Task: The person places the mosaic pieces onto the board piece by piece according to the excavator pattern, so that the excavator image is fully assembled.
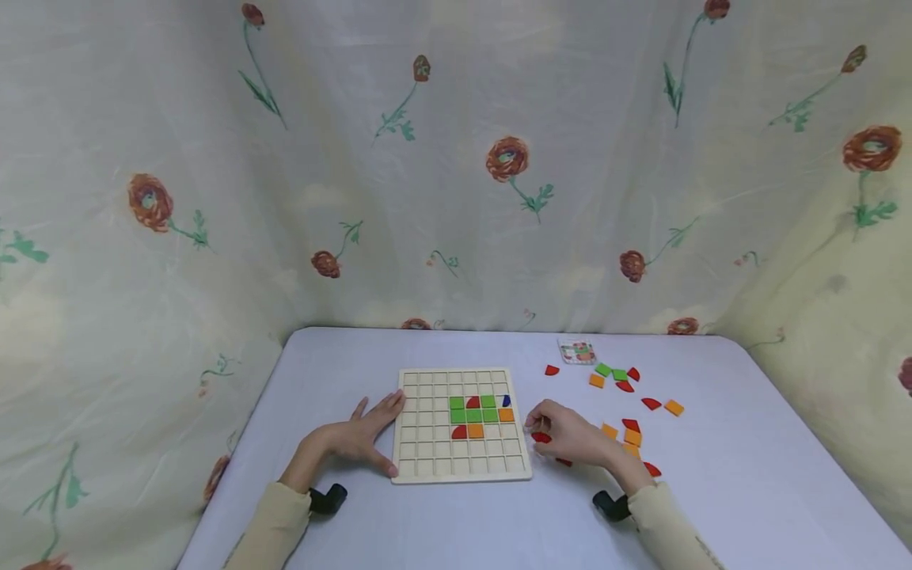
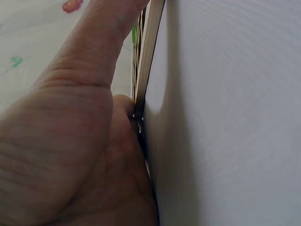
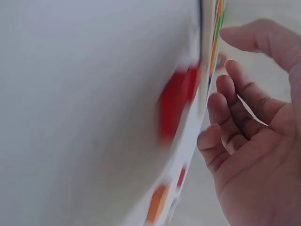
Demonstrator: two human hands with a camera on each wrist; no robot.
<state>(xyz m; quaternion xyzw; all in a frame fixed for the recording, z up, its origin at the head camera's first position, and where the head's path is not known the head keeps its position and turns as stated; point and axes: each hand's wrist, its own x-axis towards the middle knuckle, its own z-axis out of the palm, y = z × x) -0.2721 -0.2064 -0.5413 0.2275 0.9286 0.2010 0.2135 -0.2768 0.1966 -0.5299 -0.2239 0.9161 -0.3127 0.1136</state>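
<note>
A pale wooden grid board (image 1: 463,478) lies on the table. My left hand (image 1: 361,434) rests along its left side, fingers and thumb spread, with the thumb at the near corner. Just off the board's right edge is my right hand (image 1: 572,435); its fingers are loosely bent, and the right wrist view shows the thumb apart from them with nothing between. A red quarter-round piece (image 1: 541,437) shows by those fingertips in the head view. In the grid sit several green squares (image 1: 473,416), red quarter-rounds (image 1: 459,432), orange squares (image 1: 475,431) and a dark blue piece (image 1: 507,401).
Loose red, green and orange pieces (image 1: 674,408) are scattered on the white-covered table (image 1: 456,530) right of the board. A small pattern card (image 1: 578,351) lies at the back. Floral curtains (image 1: 456,190) surround the table.
</note>
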